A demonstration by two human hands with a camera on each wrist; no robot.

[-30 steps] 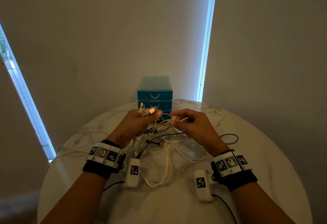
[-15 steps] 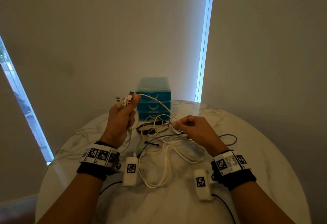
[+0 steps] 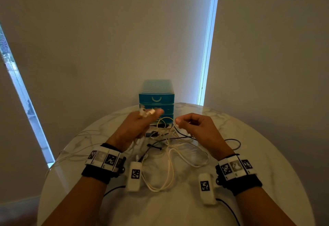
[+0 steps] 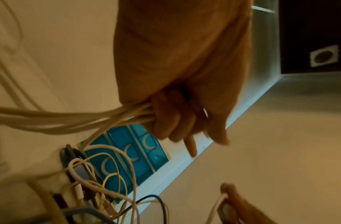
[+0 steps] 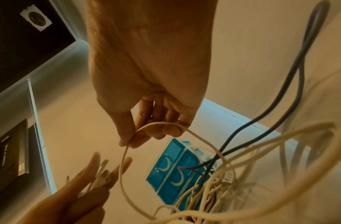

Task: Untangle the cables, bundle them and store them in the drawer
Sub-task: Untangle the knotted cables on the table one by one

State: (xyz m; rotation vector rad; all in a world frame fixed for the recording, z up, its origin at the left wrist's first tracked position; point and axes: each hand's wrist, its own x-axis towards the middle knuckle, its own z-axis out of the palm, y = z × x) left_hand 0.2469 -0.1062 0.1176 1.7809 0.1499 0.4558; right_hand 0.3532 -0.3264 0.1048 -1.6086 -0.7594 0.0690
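A tangle of white, yellow and dark cables [image 3: 170,142] lies mid-table in front of the blue drawer unit [image 3: 156,96], whose drawers are closed. My left hand [image 3: 142,120] [image 4: 177,121] is raised over the tangle and grips a bunch of white cables [image 4: 89,119], with their plug ends [image 3: 146,112] sticking out above the fingers. To its right, my right hand [image 3: 192,124] [image 5: 131,141] pinches one thin white cable [image 5: 125,157] between thumb and forefinger; that strand loops down into the tangle.
The round marble table [image 3: 267,154] ends close on all sides. A grey cable loop [image 3: 233,143] lies right of my right hand. White cables [image 3: 71,154] trail off the left edge. Two white tagged boxes [image 3: 135,175] [image 3: 206,188] sit by my wrists.
My left hand had lifted the plug ends up and left, and has come back down and right toward the drawer unit. The right hand stayed beside it holding its thin cable.
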